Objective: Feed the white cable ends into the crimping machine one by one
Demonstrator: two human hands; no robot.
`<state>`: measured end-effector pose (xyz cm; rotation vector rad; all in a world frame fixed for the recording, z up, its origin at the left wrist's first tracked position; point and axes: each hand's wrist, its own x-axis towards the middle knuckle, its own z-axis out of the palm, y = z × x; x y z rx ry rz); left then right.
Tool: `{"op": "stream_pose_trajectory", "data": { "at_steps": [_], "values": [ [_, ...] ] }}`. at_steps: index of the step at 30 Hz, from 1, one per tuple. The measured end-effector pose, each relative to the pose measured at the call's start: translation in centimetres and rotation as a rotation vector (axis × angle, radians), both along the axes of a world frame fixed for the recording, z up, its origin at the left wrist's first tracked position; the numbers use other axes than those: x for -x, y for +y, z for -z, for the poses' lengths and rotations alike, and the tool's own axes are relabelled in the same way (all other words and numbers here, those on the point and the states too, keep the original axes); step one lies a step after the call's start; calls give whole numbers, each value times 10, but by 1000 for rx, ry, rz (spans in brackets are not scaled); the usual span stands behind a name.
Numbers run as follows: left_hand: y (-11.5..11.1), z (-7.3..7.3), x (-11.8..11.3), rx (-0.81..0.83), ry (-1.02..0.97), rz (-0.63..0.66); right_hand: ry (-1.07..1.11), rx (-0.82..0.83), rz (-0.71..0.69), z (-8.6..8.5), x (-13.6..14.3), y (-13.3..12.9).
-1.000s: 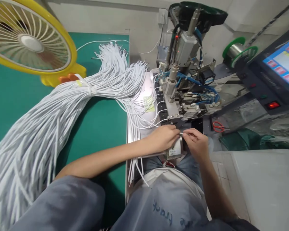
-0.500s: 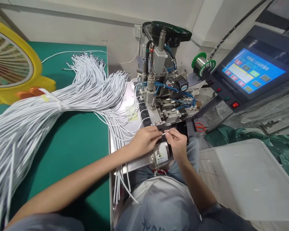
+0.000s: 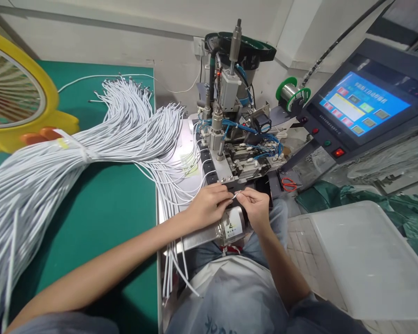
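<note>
My left hand [image 3: 211, 204] pinches a white cable [image 3: 235, 195] close to its end, just in front of the machine [image 3: 226, 157]. The fingertips of my right hand [image 3: 256, 206] are closed on the tip of that same cable; the fine detail there is too small to make out. Below my hands sits a metal cylinder with a white label [image 3: 234, 222]. To the left, a thick tied bundle of white cables [image 3: 118, 139] lies across the green table mat [image 3: 121, 204], and several loose cable ends hang over the metal plate's front edge.
A yellow fan [image 3: 52, 93] stands at the far left. On the right are a control screen [image 3: 365, 104], a solder wire spool [image 3: 290, 94], red-handled scissors [image 3: 289, 184] and a pale plastic bin [image 3: 372, 250]. A green bowl feeder [image 3: 244, 44] rises behind the machine.
A vertical rod atop the machine has risen. My right fingertips have shifted slightly left and down on the cable end; my left hand has stayed nearly still.
</note>
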<state>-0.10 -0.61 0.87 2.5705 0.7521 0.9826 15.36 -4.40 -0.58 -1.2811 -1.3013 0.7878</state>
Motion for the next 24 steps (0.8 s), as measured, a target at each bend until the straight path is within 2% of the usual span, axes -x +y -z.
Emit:
{"op": "stream_pose_trajectory", "data": {
  "at_steps": [2, 5, 7, 9, 11, 13, 16, 18, 20, 24],
  "values": [
    [0, 0, 0, -28, 38, -27, -70, -35, 75, 4, 6, -3],
    [1, 0, 3, -190, 195, -45, -313, -132, 146, 2, 7, -5],
    [3, -1, 4, -300, 293, -23, -389, -133, 93, -2, 2, -3],
    [5, -3, 5, -321, 326, -4, -341, -59, -26, -6, -5, 1],
    [5, -3, 5, -231, 291, -29, -263, 1, -132, -8, -10, 6],
    [5, -2, 4, -61, 205, -66, -218, -31, -156, -7, -9, 8],
    [2, -1, 1, 214, 56, -79, -175, -149, -45, -2, 0, 7],
    [1, -1, 0, 337, -11, -70, -151, -167, 32, 2, 8, 5],
    [0, -3, -1, 391, -46, -65, -149, -149, 73, 6, 11, 3],
    [-1, -5, -2, 392, -42, -88, -221, -158, 155, 8, 7, 2]
  ]
}}
